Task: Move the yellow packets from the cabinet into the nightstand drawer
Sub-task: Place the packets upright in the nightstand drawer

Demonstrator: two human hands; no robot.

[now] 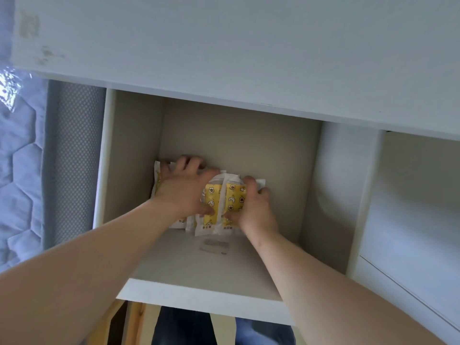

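Head view, fingers [183, 162] curled round yellow packets [234, 198]

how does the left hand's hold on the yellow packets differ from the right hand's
The left hand lies spread over the yellow packets, fingers hooked over their far edge; the right hand sits at their right side, fingers curled round that edge. The left hand reaches deeper than the right hand. Both hold the packets inside the cabinet.

Drawer [185, 266]: white front rim, beige interior, open. On its floor: yellow packets [234, 203], white-edged, several side by side, toward 12 o'clock near the back wall. One small pale label [214, 246] just at their 6 o'clock.
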